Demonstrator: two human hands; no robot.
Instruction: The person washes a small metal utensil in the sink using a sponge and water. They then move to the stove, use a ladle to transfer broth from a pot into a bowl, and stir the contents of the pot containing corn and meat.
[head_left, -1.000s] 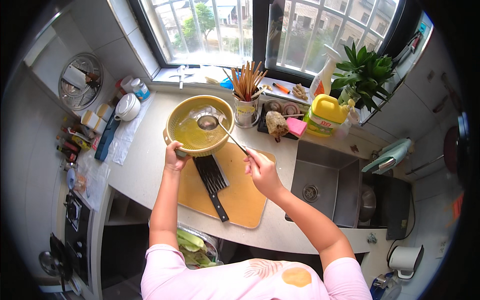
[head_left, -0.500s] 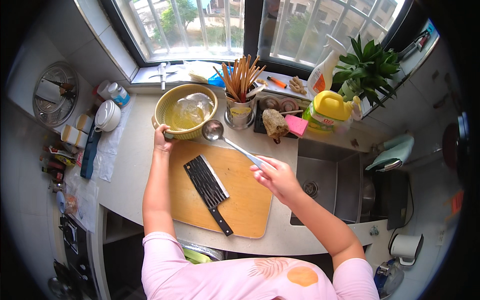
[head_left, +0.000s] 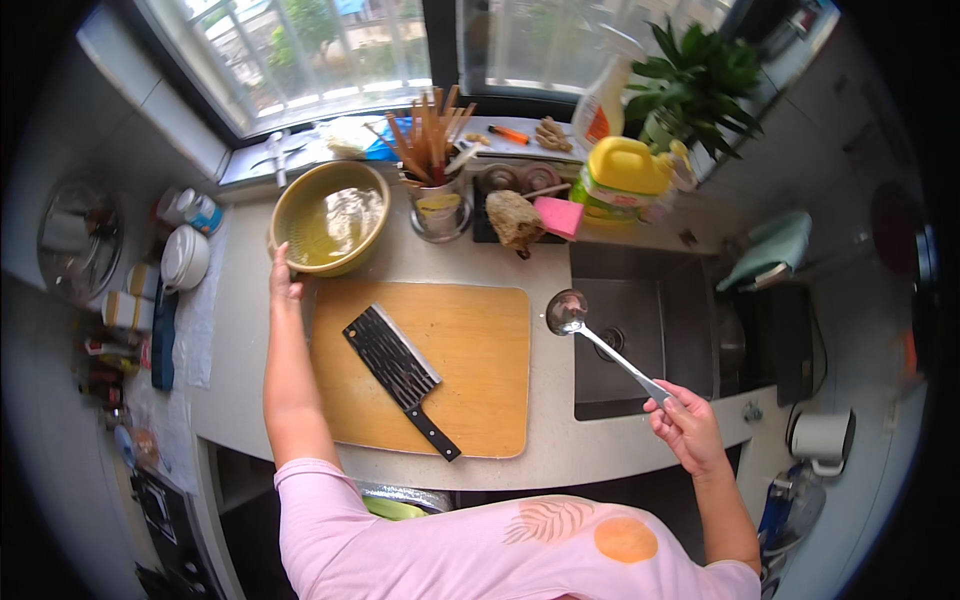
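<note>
My right hand (head_left: pixel 684 424) is closed around the handle of a metal ladle (head_left: pixel 622 358). The ladle's bowl points away from me, above the left edge of the steel sink (head_left: pixel 655 290). At the far left of the counter, my left hand (head_left: pixel 285 272) grips the near-left rim of a yellow plastic colander (head_left: pixel 278 215). Something clear and shiny lies inside the colander; I cannot make out what. Between my arms, a cleaver (head_left: pixel 392 358) with a black patterned blade rests on a wooden cutting board (head_left: pixel 480 375), its handle toward me.
Behind the board stands a metal holder (head_left: pixel 438 210) full of chopsticks. A pink sponge (head_left: pixel 558 217), a brownish lump (head_left: pixel 514 220) and a yellow jug (head_left: pixel 628 170) sit behind the sink. A white lidded pot (head_left: pixel 185 257) is at the left, a leafy plant (head_left: pixel 695 85) back right.
The ladle in my right hand has moved right, from beside the colander to over the sink's left edge. My left hand stays at the colander's rim. The whole view has shifted somewhat.
</note>
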